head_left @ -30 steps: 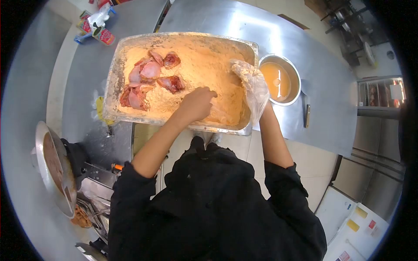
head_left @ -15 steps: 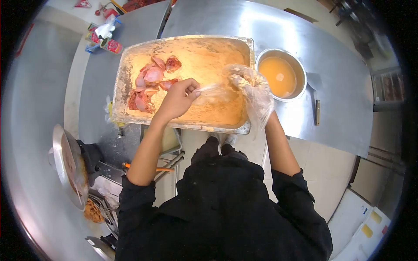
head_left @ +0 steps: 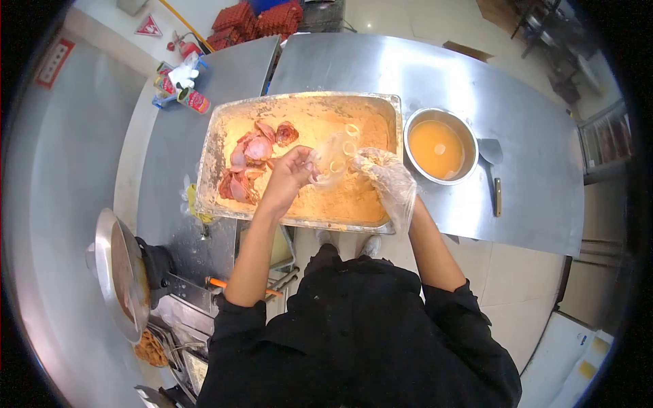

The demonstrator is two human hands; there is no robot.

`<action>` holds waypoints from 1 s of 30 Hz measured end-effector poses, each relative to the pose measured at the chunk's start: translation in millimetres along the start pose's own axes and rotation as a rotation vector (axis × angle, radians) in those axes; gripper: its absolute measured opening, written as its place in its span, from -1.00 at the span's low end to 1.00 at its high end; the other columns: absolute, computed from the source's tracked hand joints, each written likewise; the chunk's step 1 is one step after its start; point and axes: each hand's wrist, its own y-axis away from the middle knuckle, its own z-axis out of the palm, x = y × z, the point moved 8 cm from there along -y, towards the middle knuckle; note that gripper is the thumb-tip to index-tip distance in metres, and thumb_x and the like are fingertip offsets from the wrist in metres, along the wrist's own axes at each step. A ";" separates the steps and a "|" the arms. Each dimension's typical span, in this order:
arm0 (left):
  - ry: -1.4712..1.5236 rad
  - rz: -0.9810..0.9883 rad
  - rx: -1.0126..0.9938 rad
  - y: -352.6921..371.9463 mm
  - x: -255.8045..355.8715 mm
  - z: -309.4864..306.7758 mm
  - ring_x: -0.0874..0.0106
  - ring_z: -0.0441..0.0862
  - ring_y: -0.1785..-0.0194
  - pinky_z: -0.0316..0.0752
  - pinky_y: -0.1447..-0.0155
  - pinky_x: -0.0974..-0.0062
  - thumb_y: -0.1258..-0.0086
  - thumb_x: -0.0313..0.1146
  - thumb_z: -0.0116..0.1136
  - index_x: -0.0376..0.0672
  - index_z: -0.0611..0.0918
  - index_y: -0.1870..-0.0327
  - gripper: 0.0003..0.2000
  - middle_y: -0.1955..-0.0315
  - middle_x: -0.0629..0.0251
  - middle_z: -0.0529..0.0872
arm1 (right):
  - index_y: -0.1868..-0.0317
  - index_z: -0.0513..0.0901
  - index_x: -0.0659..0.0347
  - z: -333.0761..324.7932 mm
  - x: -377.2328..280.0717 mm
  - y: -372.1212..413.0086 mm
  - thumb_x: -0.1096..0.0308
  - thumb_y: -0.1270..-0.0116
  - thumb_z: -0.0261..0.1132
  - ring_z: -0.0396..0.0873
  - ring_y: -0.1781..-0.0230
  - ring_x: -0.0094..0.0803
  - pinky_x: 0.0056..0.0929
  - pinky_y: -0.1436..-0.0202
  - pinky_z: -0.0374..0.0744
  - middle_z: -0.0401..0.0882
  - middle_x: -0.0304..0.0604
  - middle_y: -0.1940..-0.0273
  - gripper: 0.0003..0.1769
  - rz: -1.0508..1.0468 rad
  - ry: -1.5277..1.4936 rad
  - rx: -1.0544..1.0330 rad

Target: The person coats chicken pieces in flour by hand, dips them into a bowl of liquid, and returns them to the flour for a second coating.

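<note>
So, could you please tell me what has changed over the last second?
The left hand lifted from the flour and pinched a clear plastic glove, now held up beside the gloved right hand. The meat pieces, tray and bowl of orange liquid stayed put.

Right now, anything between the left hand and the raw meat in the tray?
Nothing visible. The left hand, pinching a clear plastic glove, hovers beside the meat pieces; only open breading in the tray lies near them.
</note>
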 end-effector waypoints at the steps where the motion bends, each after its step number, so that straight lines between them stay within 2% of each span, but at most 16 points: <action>1: -0.004 0.004 -0.007 -0.7 0.7 2.1 0.57 0.57 0.18 0.49 0.08 0.59 -0.43 -0.59 0.01 -0.21 0.52 0.01 -0.83 0.25 0.41 0.60 | 0.08 0.66 0.21 2.1 4.0 -5.7 0.22 -0.25 0.40 0.53 0.32 -0.56 -0.55 0.27 0.49 0.65 -0.29 0.28 -0.69 -0.011 0.007 -0.006; 2: 0.006 0.025 -0.026 -0.4 3.8 6.3 0.60 0.55 0.18 0.47 0.07 0.60 -0.47 -0.47 0.05 -0.19 0.54 0.00 -0.85 0.26 0.43 0.59 | 0.10 0.66 0.21 5.1 7.1 -11.5 0.22 -0.22 0.42 0.53 0.34 -0.54 -0.53 0.29 0.51 0.64 -0.29 0.29 -0.69 -0.021 0.015 -0.013; 5: 0.039 -0.094 0.014 -3.7 -1.8 -4.0 0.62 0.54 0.19 0.47 0.06 0.59 -0.50 -0.30 0.09 -0.16 0.56 -0.01 -0.81 0.24 0.45 0.60 | 0.17 0.67 0.21 14.6 6.5 -28.3 0.26 -0.19 0.41 0.54 0.38 -0.51 -0.49 0.31 0.53 0.64 -0.29 0.32 -0.74 -0.091 0.136 -0.017; 6: 0.077 -0.083 -0.014 -3.6 -0.1 -3.9 0.63 0.52 0.21 0.46 0.06 0.60 -0.51 -0.16 0.10 -0.17 0.57 -0.02 -0.72 0.24 0.46 0.61 | 0.19 0.67 0.21 19.2 2.8 -31.1 0.28 -0.19 0.39 0.54 0.39 -0.51 -0.49 0.31 0.53 0.64 -0.29 0.33 -0.77 -0.118 0.193 -0.015; 10: 0.087 -0.121 -0.113 -8.0 3.2 -5.9 0.63 0.54 0.19 0.47 0.06 0.61 -0.44 -0.28 0.19 -0.21 0.57 -0.01 -0.75 0.24 0.44 0.63 | 0.23 0.68 0.22 42.4 -22.6 -21.9 0.33 -0.18 0.35 0.55 0.38 -0.49 -0.46 0.28 0.54 0.65 -0.26 0.33 -0.82 -0.110 0.501 0.007; 11: 0.113 -0.136 -0.144 -10.8 2.5 -6.6 0.63 0.55 0.17 0.47 0.04 0.62 -0.41 -0.32 0.21 -0.23 0.57 0.00 -0.75 0.23 0.44 0.63 | 0.22 0.68 0.22 45.4 -20.4 -25.6 0.33 -0.18 0.36 0.54 0.37 -0.48 -0.46 0.27 0.54 0.65 -0.25 0.32 -0.81 -0.150 0.495 -0.006; 13: 0.170 -0.150 -0.171 -11.7 2.3 -10.2 0.62 0.56 0.13 0.46 0.01 0.62 -0.35 -0.41 0.24 -0.24 0.56 -0.01 -0.75 0.21 0.41 0.64 | 0.21 0.67 0.22 50.7 -15.0 -32.3 0.32 -0.19 0.36 0.54 0.36 -0.47 -0.45 0.25 0.54 0.65 -0.24 0.31 -0.80 -0.230 0.479 -0.032; 16: 0.232 -0.127 -0.154 -13.1 7.7 -17.5 0.60 0.59 0.09 0.45 -0.02 0.64 -0.29 -0.51 0.25 -0.25 0.57 -0.02 -0.72 0.16 0.39 0.66 | 0.18 0.67 0.20 49.8 -16.9 -35.1 0.30 -0.19 0.37 0.54 0.34 -0.47 -0.46 0.22 0.55 0.66 -0.22 0.31 -0.78 -0.238 0.203 0.016; 19: 0.180 -0.065 -0.142 -16.0 12.9 -24.4 0.58 0.61 0.08 0.46 -0.02 0.64 -0.26 -0.55 0.22 -0.26 0.58 -0.01 -0.72 0.14 0.38 0.67 | 0.16 0.67 0.19 54.4 -13.1 -33.8 0.29 -0.18 0.38 0.54 0.33 -0.49 -0.46 0.22 0.55 0.65 -0.23 0.31 -0.76 -0.192 0.101 -0.001; 22: 0.023 -0.002 -0.092 -23.0 8.4 -33.0 0.57 0.62 0.16 0.50 0.05 0.61 -0.25 -0.57 0.18 -0.26 0.59 0.02 -0.74 0.20 0.38 0.68 | 0.15 0.67 0.18 56.3 -2.7 -40.3 0.28 -0.18 0.38 0.56 0.32 -0.42 -0.41 0.21 0.55 0.67 -0.17 0.28 -0.75 -0.106 0.423 0.031; 24: -0.087 0.016 0.029 -29.3 3.8 -43.8 0.57 0.63 0.24 0.53 0.13 0.58 -0.25 -0.58 0.15 -0.25 0.60 0.10 -0.80 0.28 0.38 0.68 | 0.15 0.68 0.17 65.6 -26.5 -35.2 0.27 -0.18 0.35 0.59 0.31 -0.29 -0.33 0.21 0.56 0.67 -0.10 0.27 -0.75 -0.409 0.633 0.069; 25: 0.038 -0.061 0.141 -30.9 -6.5 -54.6 0.56 0.62 0.25 0.55 0.15 0.55 -0.26 -0.56 0.12 -0.23 0.60 0.09 -0.79 0.27 0.37 0.67 | 0.15 0.68 0.16 75.0 -38.7 -30.1 0.27 -0.18 0.34 0.60 0.30 -0.23 -0.28 0.20 0.57 0.67 -0.07 0.27 -0.75 -0.564 0.737 0.079; 27: 0.296 -0.211 0.366 -33.2 -34.8 -75.0 0.54 0.60 0.29 0.59 0.20 0.51 -0.29 -0.54 0.08 -0.18 0.59 0.05 -0.78 0.26 0.34 0.65 | 0.14 0.67 0.15 93.5 -52.3 -23.3 0.26 -0.18 0.30 0.61 0.27 -0.10 -0.18 0.19 0.57 0.66 -0.03 0.26 -0.75 -0.622 0.984 0.042; 28: 0.601 -0.288 0.313 -45.1 -70.0 -81.9 0.48 0.64 0.29 0.63 0.23 0.45 -0.35 -0.49 0.05 -0.17 0.59 0.10 -0.84 0.26 0.30 0.66 | 0.14 0.67 0.14 101.9 -56.1 -20.3 0.26 -0.18 0.29 0.61 0.26 -0.03 -0.13 0.18 0.57 0.65 -0.01 0.25 -0.74 -0.652 1.109 0.024; 30: 0.761 -0.328 0.379 -42.2 -83.9 -90.4 0.43 0.66 0.21 0.64 0.17 0.44 -0.41 -0.42 0.03 -0.19 0.59 0.08 -0.85 0.21 0.26 0.67 | 0.18 0.68 0.17 104.2 -48.6 -18.0 0.33 -0.15 0.30 0.58 0.23 0.03 -0.12 0.15 0.55 0.64 0.03 0.27 -0.78 -0.733 1.165 0.064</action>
